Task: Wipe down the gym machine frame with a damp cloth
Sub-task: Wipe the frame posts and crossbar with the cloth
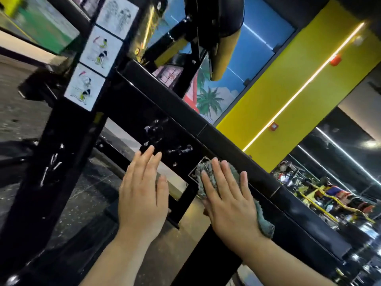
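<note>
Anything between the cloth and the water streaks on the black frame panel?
Bare panel between cloth and streaks. Only the left hand lies flat nearby, fingertips at the streaks' lower edge; right hand presses the cloth.

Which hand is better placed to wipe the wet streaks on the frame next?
The right hand: it presses the cloth flat on the frame, beside the wet streaks; the left hand is bare.

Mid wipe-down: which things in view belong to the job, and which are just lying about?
Job:
cloth pressed under the right hand
left hand flat on the black frame
wet-looking streaks on that frame

Just there:
instruction stickers
yellow-and-black pad
palm mural
yellow wall
other machines at far right
</note>
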The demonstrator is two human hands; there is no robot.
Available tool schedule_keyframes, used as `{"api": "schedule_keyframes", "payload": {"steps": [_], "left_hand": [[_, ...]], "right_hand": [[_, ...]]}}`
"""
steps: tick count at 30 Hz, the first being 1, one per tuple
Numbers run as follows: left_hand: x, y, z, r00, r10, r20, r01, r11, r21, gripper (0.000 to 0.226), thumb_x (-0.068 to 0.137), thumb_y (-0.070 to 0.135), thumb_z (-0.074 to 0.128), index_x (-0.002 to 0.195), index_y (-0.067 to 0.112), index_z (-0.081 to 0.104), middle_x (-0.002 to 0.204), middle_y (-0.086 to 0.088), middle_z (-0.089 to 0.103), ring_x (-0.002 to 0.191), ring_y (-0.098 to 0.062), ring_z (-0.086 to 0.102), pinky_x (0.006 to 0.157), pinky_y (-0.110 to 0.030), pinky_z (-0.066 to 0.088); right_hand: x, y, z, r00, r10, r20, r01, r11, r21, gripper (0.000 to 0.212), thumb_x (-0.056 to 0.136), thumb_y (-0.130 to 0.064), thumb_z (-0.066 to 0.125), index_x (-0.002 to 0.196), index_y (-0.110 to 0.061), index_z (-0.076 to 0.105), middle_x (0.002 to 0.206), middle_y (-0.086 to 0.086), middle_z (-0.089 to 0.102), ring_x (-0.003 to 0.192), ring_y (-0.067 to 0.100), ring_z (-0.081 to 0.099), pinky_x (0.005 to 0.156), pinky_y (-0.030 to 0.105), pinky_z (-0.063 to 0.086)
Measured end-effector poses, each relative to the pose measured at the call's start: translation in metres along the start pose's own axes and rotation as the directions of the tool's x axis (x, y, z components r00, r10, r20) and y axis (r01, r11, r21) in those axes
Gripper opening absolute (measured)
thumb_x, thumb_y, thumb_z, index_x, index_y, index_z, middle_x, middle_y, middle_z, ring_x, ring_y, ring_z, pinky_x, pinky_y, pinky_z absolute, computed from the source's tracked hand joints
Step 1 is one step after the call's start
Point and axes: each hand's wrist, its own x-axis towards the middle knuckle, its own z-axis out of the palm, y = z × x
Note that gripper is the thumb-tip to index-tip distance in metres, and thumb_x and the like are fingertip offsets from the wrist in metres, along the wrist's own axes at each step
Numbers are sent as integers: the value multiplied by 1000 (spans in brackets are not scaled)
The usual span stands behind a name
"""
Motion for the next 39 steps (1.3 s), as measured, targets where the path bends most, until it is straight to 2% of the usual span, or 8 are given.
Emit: {"api": "schedule_keyframes", "payload": {"steps": [5,11,14,18,22,28,35,39], "left_hand": [[12,-5,-14,998,-70,0,70,997,-22,57,93,35,21,149,27,15,148,27,-5,137,10,-14,110,-21,-1],[30,-33,-28,986,-13,165,-14,987,162,58,99,34,18,147,26,-13,143,21,-31,128,7,-34,108,-21,-18],[36,-36,-35,985,-16,172,-11,988,157,66,87,35,18,150,22,3,153,15,-12,136,3,-23,110,-22,-15],[55,-36,-51,998,37,-51,-22,967,253,55,88,19,44,142,10,38,143,-7,36,132,-30,35,108,-49,32],[63,-50,-55,999,26,27,-33,945,327,61,93,17,41,149,17,19,158,6,6,146,-22,2,113,-44,21],[69,-65,-61,975,210,71,-216,831,513,60,81,26,30,135,5,48,143,-11,44,130,-41,41,95,-57,40],[70,-64,-60,979,192,68,-197,809,554,58,77,24,48,128,-3,52,141,-16,46,126,-40,47,90,-58,43],[63,-69,-66,975,190,113,-221,810,544,60,84,33,33,137,7,44,147,-7,39,134,-34,37,100,-50,31]], "right_hand": [[115,-48,-8,998,-57,9,57,998,2,58,92,-43,22,145,-19,32,155,7,28,144,22,24,117,44,-4],[72,-14,-12,972,-215,94,216,976,-3,56,95,-44,31,146,-22,34,157,4,22,145,19,18,118,46,0],[71,-4,-15,974,-221,56,221,975,4,55,94,-43,32,145,-22,34,156,4,22,144,21,18,117,48,4],[149,-43,-14,978,-210,11,210,978,13,58,94,-45,27,146,-22,36,156,8,27,145,23,21,116,49,3],[179,-61,-9,967,-252,36,253,966,-49,60,92,-45,21,145,-23,40,155,6,30,145,22,25,116,47,3],[106,-14,-13,918,-395,47,394,919,17,55,95,-44,33,146,-25,37,156,2,27,145,22,21,117,50,12],[210,-77,-13,960,-279,18,278,960,46,58,95,-44,21,145,-22,40,155,7,30,145,25,23,117,50,2],[150,-48,-10,946,-319,54,317,947,49,56,96,-43,28,147,-22,37,157,5,25,146,23,19,118,48,5]]}}
